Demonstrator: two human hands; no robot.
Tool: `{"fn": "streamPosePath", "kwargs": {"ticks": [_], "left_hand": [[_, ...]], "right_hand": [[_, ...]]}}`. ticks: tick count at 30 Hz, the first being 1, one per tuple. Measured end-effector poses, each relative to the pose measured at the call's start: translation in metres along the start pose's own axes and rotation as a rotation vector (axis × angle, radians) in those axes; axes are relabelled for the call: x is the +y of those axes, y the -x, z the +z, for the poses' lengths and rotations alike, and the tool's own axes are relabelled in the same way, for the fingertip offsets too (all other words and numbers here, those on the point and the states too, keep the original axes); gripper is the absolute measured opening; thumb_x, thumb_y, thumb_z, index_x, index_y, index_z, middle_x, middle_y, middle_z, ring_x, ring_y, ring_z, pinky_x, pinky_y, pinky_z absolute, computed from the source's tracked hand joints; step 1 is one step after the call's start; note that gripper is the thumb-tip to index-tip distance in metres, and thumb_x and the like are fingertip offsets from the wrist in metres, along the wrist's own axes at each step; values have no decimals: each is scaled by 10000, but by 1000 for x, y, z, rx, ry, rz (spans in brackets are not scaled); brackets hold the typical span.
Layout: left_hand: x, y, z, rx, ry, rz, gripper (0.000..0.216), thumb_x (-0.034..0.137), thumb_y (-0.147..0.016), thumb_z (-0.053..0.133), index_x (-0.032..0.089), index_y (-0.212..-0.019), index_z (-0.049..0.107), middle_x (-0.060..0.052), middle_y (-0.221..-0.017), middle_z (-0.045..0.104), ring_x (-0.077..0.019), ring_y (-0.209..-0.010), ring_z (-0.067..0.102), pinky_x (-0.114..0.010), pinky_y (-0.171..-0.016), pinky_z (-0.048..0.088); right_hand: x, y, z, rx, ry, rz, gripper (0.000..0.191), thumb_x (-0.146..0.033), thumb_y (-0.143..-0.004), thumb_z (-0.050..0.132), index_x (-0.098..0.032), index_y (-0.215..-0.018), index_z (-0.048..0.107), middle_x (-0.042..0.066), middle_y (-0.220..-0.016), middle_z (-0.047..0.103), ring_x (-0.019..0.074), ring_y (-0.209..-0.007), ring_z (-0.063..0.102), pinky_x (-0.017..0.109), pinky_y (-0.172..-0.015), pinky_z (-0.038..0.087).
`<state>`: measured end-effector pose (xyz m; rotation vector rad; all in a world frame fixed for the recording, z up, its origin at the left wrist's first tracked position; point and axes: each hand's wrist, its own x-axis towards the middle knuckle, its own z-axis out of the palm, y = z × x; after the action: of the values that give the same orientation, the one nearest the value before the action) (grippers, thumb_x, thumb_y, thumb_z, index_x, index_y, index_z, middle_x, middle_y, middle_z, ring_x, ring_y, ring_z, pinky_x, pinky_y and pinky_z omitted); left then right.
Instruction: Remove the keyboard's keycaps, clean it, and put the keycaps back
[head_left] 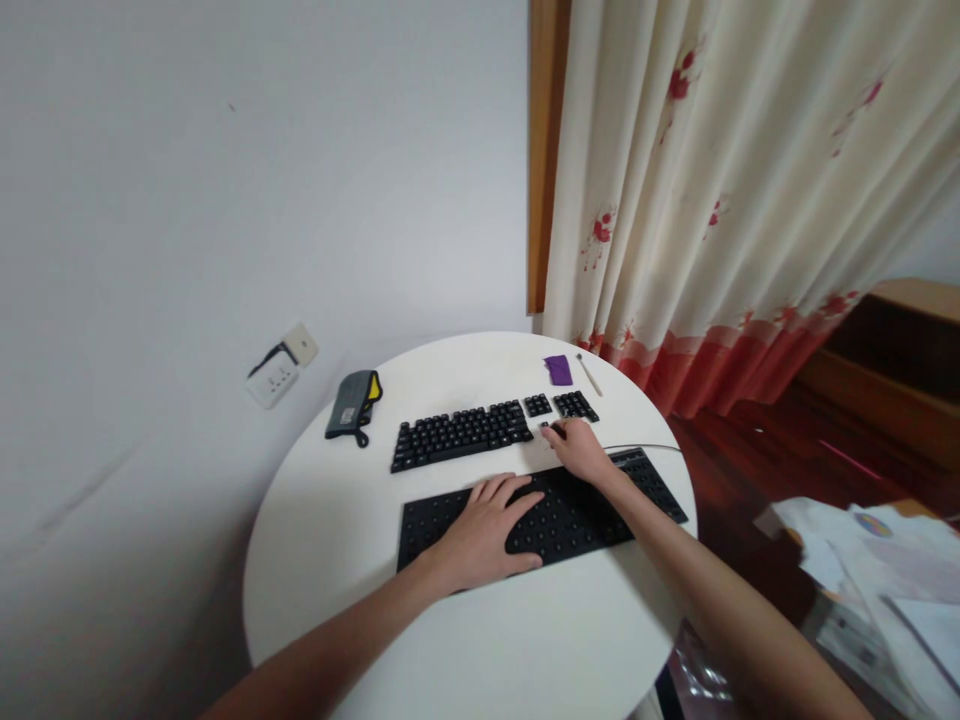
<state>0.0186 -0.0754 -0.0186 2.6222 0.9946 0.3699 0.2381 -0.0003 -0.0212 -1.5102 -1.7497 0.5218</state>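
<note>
On a round white table [375, 520] lies a black keyboard base [600, 510] with its keycaps off. My left hand [487, 530] rests flat on its middle, fingers spread. Beyond it, removed black keycaps are laid out in keyboard order: a long main block [459, 433] and two small blocks [537, 404] [576, 405]. My right hand [579, 450] reaches past the base's far edge, fingers curled over a small group of keycaps [549, 428]; whether it grips one is hidden.
A grey and yellow pouch [352, 402] lies at the table's far left. A purple cloth [558, 369] and a thin stick [589, 373] lie at the far edge. A cable [645, 446] runs right. A curtain [720, 200], wall sockets [274, 378] and papers [885, 580] surround the table.
</note>
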Motion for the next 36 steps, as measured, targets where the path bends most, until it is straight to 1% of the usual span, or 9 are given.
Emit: {"fn": "streamPosePath", "kwargs": {"ticks": [3, 7, 15, 19, 21, 26, 31, 33, 36], "left_hand": [[0, 1, 2, 8, -2, 1, 794, 448, -688, 767, 321, -1398, 437, -62, -1468, 397, -327, -1352, 315, -510, -1129, 258], [0, 2, 3, 25, 5, 11, 802, 465, -680, 768, 322, -1396, 438, -63, -1455, 411, -334, -1341, 325, -515, -1120, 265], [-1, 2, 3, 17, -1, 18, 806, 496, -690, 751, 314, -1404, 425, -71, -1468, 392, -341, -1350, 309, -516, -1125, 238], [-2, 3, 5, -37, -28, 40, 1006, 632, -603, 760, 308, -1459, 342, -100, -1565, 220, -399, -1413, 178, -565, -1142, 143], [-2, 4, 4, -64, -41, 45, 1060, 659, -584, 754, 311, -1478, 303, -107, -1580, 174, -417, -1417, 154, -582, -1138, 122], [-10, 9, -6, -113, -49, 24, 1066, 570, -619, 762, 330, -1505, 220, -101, -1563, 219, -403, -1396, 218, -557, -1134, 164], [-22, 15, -19, -189, -17, 5, 1182, 552, -574, 806, 324, -1524, 141, -115, -1554, 228, -404, -1398, 213, -549, -1128, 189], [-21, 12, -22, -181, 6, -14, 1113, 566, -625, 778, 317, -1521, 166, -114, -1548, 242, -395, -1396, 223, -542, -1121, 213], [-10, 0, -23, -79, 43, -16, 799, 500, -792, 676, 299, -1474, 312, -94, -1497, 343, -327, -1369, 301, -488, -1114, 267]], "right_hand": [[2, -13, 13, -23, 20, -18, 330, -315, -857, 559, -186, -554, 564, 35, -548, 619, 169, -561, 567, 252, -560, 339], [5, -18, 20, -41, 29, -14, 350, -309, -870, 537, -196, -538, 527, 23, -508, 588, 165, -535, 556, 251, -551, 338], [6, -16, 22, -53, 11, 27, 330, -344, -872, 516, -166, -610, 607, 48, -549, 637, 167, -530, 589, 249, -555, 388], [8, -15, 8, -8, -3, 63, 351, -376, -876, 487, -139, -678, 654, 65, -601, 662, 171, -543, 602, 254, -558, 405], [7, -13, -2, 22, -13, 79, 369, -393, -881, 466, -133, -713, 668, 67, -616, 667, 174, -555, 608, 258, -566, 415], [1, -1, -29, 79, -110, 131, 376, -429, -861, 487, -134, -724, 675, 44, -582, 644, 164, -531, 589, 255, -542, 414], [-4, 22, -53, 130, -166, 200, 376, -445, -849, 510, -121, -760, 680, 31, -558, 611, 148, -497, 550, 243, -488, 381], [-6, 36, -60, 136, -194, 198, 359, -434, -858, 508, -125, -798, 678, 20, -560, 605, 140, -488, 534, 241, -480, 373], [-9, 66, -65, 122, -221, 181, 308, -410, -873, 508, -145, -819, 653, 4, -572, 602, 133, -493, 521, 238, -490, 375]]}}
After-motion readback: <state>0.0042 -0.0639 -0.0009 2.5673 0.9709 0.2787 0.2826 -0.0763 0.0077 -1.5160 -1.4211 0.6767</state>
